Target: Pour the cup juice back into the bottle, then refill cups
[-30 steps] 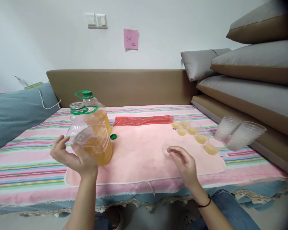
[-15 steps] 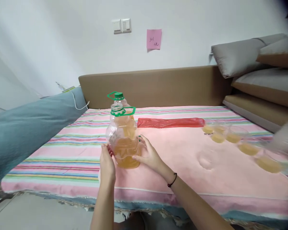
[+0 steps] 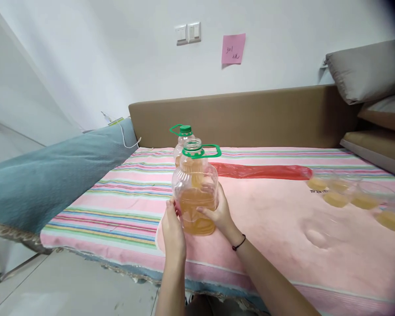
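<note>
A clear plastic jug (image 3: 197, 210) of amber liquid stands upright on the pink mat, uncapped, with a green carrying handle at its neck. My left hand (image 3: 174, 228) presses against its lower left side, fingers partly hidden behind it. On the right side, my right hand (image 3: 220, 210) grips the jug, thumb across its front and fingers behind. Just behind stands a second jug (image 3: 179, 151) with a green cap (image 3: 185, 129) and handle, mostly covered by the front one. An empty clear cup (image 3: 317, 237) sits to the right of my hands.
Several clear cups (image 3: 365, 201) with amber liquid stand at the right. A folded red plastic bag (image 3: 260, 170) lies behind the mat. Grey and brown cushions (image 3: 378, 70) are stacked at the back right. A blue-covered armrest (image 3: 69, 162) bounds the left side.
My view has swung left, so everything sits further right in the picture. Both hands stay on the front jug, which shifts slightly right against the rear jug.
</note>
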`<state>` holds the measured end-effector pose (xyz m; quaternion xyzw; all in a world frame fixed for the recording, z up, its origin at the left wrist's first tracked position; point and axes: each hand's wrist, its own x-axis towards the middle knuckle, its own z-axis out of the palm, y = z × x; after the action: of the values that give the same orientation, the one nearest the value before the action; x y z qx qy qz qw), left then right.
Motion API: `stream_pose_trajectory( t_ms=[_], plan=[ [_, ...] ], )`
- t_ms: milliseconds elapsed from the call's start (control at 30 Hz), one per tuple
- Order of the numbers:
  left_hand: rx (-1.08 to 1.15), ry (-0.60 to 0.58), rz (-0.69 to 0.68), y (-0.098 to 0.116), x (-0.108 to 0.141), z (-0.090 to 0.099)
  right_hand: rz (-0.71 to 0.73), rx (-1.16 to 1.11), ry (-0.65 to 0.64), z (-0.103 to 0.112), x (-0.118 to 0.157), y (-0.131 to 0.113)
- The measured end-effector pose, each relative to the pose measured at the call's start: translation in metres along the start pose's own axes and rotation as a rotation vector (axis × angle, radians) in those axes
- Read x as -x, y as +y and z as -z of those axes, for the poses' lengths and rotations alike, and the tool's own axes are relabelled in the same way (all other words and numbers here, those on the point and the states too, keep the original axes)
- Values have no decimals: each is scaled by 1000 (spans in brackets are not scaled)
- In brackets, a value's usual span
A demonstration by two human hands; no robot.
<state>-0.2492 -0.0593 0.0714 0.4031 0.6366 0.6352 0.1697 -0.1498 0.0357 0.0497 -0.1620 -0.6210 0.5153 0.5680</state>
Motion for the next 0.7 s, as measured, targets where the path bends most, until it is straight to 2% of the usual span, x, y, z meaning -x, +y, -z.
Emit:
stream_pose_trajectory(
  t_ms=[100,167,233,333,433,567,700],
  plan=[
    [171,88,54,15,5,-3,21,3,25,11,3,-18],
    [211,44,18,21,6,-4,18,12,34,23,7,-34],
    [229,-93,-14,26,7,-6,-3,30,34,40,12,-53],
    [289,-415,-37,33,12,-14,-62,35,37,69,28,-82],
    [350,-664,-9,39,23,-28,-140,16,46,100,53,-107],
    [394,-919,102,46,47,-56,-248,38,82,142,95,-133],
    [475,-1146,196,58,79,-92,-336,160,180,181,140,-159]
  ],
)
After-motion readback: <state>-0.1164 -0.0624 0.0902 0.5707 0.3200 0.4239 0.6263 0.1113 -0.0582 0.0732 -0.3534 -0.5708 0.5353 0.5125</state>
